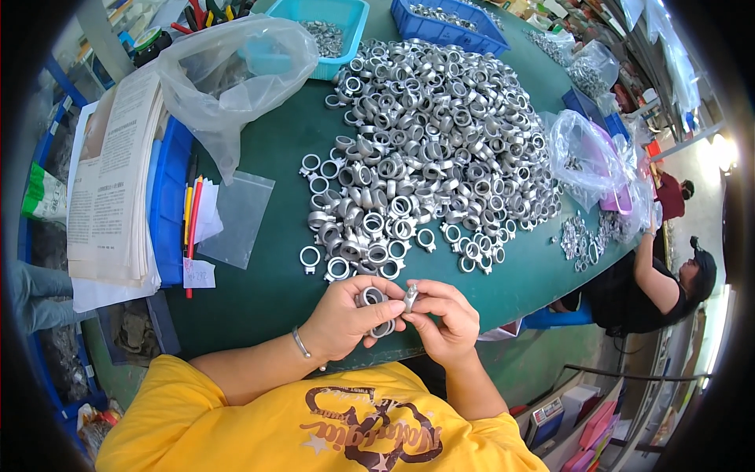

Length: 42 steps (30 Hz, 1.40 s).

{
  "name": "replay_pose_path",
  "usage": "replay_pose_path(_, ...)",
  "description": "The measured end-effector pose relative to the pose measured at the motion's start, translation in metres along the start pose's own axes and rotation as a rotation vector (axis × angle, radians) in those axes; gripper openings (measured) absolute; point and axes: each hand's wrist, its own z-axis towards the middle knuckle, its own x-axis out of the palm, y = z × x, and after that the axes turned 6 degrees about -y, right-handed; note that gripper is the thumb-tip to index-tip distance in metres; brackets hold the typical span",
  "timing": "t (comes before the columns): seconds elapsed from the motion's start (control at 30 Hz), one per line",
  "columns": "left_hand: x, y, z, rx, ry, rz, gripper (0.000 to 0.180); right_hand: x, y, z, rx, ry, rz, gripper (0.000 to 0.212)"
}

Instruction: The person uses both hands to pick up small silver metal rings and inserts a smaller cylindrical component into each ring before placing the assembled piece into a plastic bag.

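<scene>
My left hand [340,321] is closed around two or so silver metal rings [373,297] at the table's near edge. Beside it, the fingers of my right hand [450,321] pinch a small silver metal part [410,296], seen edge-on; it looks like another ring with a lug. My left thumb reaches close to this part, and I cannot tell whether it touches. Just beyond my hands spreads a large heap of metal rings [440,134], many with small lugs. A single ring [310,256] lies flat at the heap's near left.
On the green table [271,295] stand a turquoise basket [358,35] and a blue basket [405,23] of small parts. Papers [118,181], pencils [194,212] and plastic bags [236,79] lie left. At right, a co-worker [661,283] sits by small parts [586,240].
</scene>
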Motion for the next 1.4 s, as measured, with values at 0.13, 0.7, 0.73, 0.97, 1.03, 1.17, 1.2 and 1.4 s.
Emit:
replay_pose_path(0.13, 0.0, 0.0, 0.0, 0.0, 0.001, 0.014, 0.013, 0.004, -0.002, -0.003, 0.011, -0.074, 0.047, 0.023)
replay_pose_path(0.7, 0.001, 0.001, 0.0, 0.003, -0.01, -0.004, 0.016, 0.001, 0.004, -0.009, -0.001, -0.118, 0.116, 0.036)
replay_pose_path(0.73, 0.001, 0.002, 0.001, -0.002, -0.013, -0.008, 0.017, 0.002, 0.005, -0.01, 0.0, -0.12, 0.124, 0.036)
replay_pose_path(0.97, -0.002, -0.004, 0.002, -0.184, 0.053, -0.302, 0.024, -0.003, 0.016, 0.001, -0.176, 0.037, -0.008, 0.043)
replay_pose_path(1.03, -0.003, -0.004, 0.002, -0.209, 0.061, -0.38, 0.027, -0.001, 0.02, 0.007, -0.269, 0.092, -0.059, 0.045)
replay_pose_path(1.17, -0.008, -0.001, 0.003, -0.253, 0.144, -0.547, 0.026, 0.017, 0.016, -0.006, -0.191, -0.232, 0.105, 0.052)
replay_pose_path(1.2, -0.007, 0.0, 0.003, -0.245, 0.148, -0.55, 0.026, 0.023, 0.016, -0.005, -0.173, -0.278, 0.119, 0.054)
replay_pose_path(1.4, 0.0, -0.009, 0.001, -0.164, 0.19, -0.531, 0.054, 0.036, 0.036, 0.02, -0.351, 0.144, -0.445, 0.039)
